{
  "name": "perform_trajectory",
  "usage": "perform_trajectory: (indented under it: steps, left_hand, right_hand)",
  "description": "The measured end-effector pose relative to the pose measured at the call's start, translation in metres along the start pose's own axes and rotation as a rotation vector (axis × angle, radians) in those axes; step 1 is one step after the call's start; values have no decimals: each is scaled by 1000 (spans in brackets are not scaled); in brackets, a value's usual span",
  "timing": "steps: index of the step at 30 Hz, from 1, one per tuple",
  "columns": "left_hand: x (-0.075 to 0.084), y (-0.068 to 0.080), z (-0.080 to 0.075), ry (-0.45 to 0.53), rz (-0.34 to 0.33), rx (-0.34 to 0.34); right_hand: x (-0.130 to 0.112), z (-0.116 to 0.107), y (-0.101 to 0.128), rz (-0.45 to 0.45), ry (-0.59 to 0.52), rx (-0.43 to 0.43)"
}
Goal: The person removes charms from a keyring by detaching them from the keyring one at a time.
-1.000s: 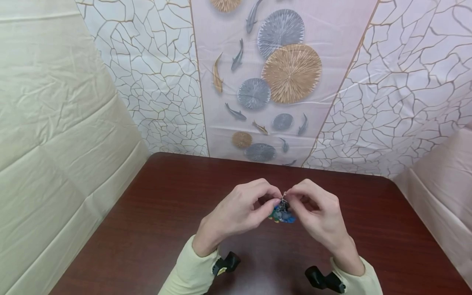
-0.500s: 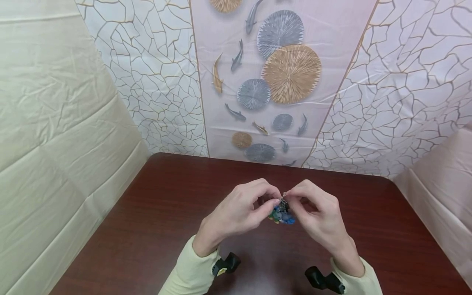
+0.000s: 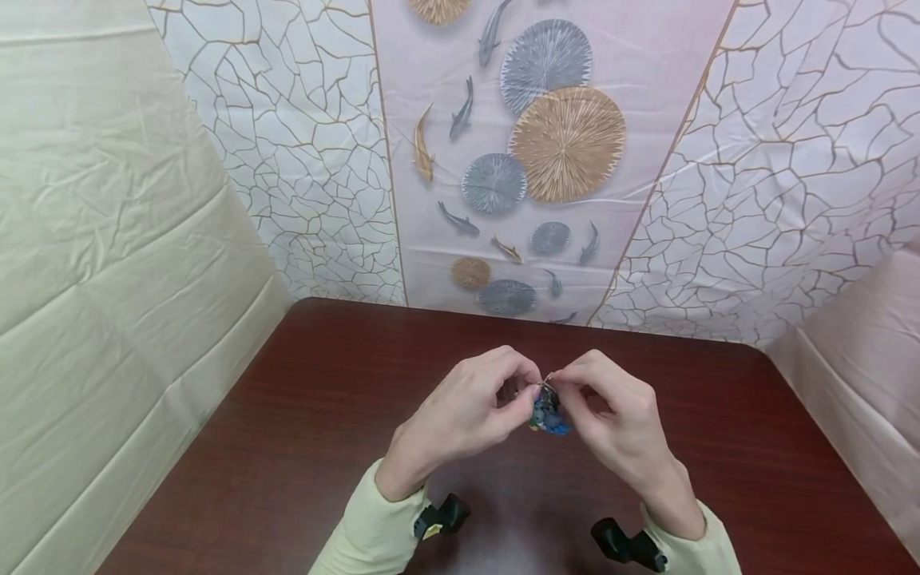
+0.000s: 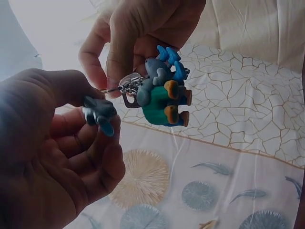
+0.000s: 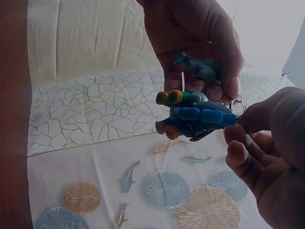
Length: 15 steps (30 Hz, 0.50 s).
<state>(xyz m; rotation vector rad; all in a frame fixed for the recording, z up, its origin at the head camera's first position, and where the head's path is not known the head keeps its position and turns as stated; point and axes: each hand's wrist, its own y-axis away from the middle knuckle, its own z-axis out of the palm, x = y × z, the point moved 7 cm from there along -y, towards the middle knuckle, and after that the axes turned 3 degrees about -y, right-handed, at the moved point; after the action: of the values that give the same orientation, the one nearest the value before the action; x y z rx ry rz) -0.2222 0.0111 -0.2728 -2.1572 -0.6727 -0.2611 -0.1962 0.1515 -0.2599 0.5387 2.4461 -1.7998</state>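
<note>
Between the hands: toy figures (image 4: 159, 106) in grey, blue and green, bunched in mid-air above the table (image 3: 323, 383), just below the fingertips.
Ring: thin wire ring (image 4: 113, 89) beside the figures' short chains, partly hidden by fingers.
Small figure: small figure (image 4: 99, 113), grey with blue, against the left fingers; whether it joins the ring, I cannot tell.
Left hand (image 3: 467, 407): thumb and forefinger pinching the ring.
Right hand (image 3: 621, 415): thumb and forefinger pinching at the ring's other side.
Shift: both hands and figures have edged left; the wire leans more.
Meaning: likely fine handling of the ring, both grips kept, figures still bunched.
Backdrop: patterned cloth (image 3: 503, 239) behind the table.
</note>
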Motion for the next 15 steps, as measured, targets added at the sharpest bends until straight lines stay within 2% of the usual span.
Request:
perform_trajectory:
  steps: [6, 15]
  left_hand:
    - [2, 0, 0, -72, 14, 14]
    - [4, -1, 0, 66, 25, 9]
  right_hand:
    - [0, 2, 2, 11, -8, -4]
    - [-2, -4, 1, -17, 15, 8]
